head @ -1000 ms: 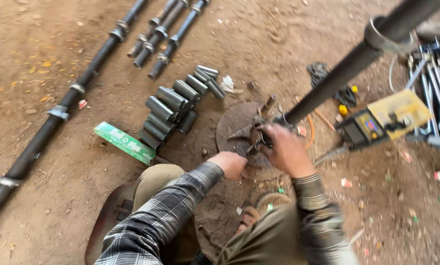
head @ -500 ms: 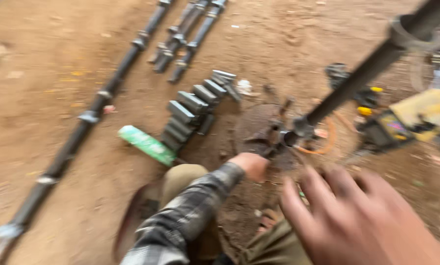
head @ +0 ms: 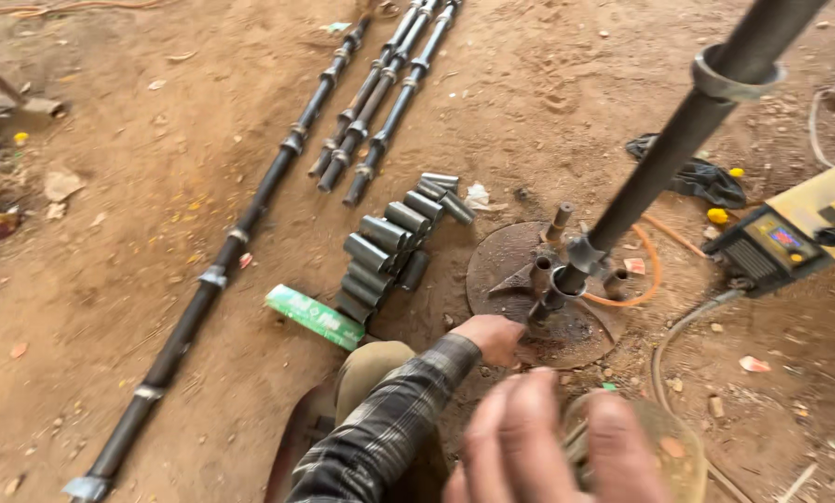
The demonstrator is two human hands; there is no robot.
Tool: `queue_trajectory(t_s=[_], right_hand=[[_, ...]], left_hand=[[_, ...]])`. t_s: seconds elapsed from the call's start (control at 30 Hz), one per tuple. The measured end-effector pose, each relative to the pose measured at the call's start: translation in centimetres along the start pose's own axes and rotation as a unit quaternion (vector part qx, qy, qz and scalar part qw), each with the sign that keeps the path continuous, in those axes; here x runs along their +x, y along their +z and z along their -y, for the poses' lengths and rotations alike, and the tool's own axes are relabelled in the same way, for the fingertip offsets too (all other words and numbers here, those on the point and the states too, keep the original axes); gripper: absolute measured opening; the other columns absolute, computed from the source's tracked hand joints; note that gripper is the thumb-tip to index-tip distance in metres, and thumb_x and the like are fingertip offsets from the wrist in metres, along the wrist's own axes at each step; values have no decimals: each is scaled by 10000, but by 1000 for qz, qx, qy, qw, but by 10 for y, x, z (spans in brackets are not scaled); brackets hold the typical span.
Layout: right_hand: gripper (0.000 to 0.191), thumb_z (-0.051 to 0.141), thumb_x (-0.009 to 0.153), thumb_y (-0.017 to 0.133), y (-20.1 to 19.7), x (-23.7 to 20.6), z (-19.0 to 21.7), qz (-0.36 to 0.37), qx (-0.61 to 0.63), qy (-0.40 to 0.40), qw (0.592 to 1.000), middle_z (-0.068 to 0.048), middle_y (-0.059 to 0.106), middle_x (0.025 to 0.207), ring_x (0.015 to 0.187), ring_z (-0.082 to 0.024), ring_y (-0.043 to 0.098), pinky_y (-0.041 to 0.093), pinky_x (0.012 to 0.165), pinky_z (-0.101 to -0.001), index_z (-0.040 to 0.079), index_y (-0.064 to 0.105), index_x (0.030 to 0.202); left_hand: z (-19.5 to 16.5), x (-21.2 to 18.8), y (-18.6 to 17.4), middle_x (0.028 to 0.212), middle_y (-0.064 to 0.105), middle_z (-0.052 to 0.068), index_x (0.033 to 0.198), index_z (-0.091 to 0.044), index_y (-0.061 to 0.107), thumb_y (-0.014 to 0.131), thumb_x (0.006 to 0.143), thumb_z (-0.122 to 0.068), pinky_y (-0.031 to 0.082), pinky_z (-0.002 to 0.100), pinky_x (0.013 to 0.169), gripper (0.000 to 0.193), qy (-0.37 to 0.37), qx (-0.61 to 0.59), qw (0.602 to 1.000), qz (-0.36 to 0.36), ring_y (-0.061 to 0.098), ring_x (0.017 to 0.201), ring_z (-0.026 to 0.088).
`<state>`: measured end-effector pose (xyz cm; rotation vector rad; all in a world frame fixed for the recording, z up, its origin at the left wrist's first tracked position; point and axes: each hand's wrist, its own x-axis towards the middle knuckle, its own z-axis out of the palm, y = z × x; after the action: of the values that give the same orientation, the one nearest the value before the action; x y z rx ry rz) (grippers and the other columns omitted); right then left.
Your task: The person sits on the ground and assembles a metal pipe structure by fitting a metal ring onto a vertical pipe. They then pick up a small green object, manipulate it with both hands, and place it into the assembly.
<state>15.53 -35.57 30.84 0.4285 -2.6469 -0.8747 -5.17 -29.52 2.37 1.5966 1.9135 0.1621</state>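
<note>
Now the left hand point(head: 494, 337) rests on the disc point(head: 506, 270) by the pipe point(head: 664, 154), fingers curled under, grip unclear. Right hand point(head: 543, 442) hangs blurred up close, fingers point(head: 615, 447) slightly apart.

Two hands show: the left hand point(head: 494, 337) by the round plate point(head: 506, 270), and the right hand point(head: 543, 445) close to the camera. There is one round plate. One long pipe point(head: 678, 140) stands up from the plate. Left of the plate lie about ten short tubes point(head: 385, 247) in a pile. One green box point(head: 315, 317) lies beside them. Four long rods point(head: 380, 98) lie farther off. One yellow machine point(head: 790, 233) sits right of the plate.
</note>
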Motion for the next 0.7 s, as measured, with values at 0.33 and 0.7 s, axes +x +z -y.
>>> queue_trajectory(t_s=[0.33,0.7], right_hand=[[529,191,698,830,96,-2,-83,-105,420,249,867,-151,729,1071,945,-334,710,557,775,-415,71,698,1196],[360,251,988,646,371,-69,-86,-214,720,556,357,-94,707,1149,1043,-205,664,531,931,-357,12,646,1258]], left_hand=[[-23,-21,5,1062,713,173,1134,-26,681,781,819,-339,554,483,873,455,55,-9,990,-132,679,1037,361],[-10,86,-48,1106,739,120,1164,-6,705,680,915,-552,554,376,936,601,66,-505,782,-360,690,1043,216]])
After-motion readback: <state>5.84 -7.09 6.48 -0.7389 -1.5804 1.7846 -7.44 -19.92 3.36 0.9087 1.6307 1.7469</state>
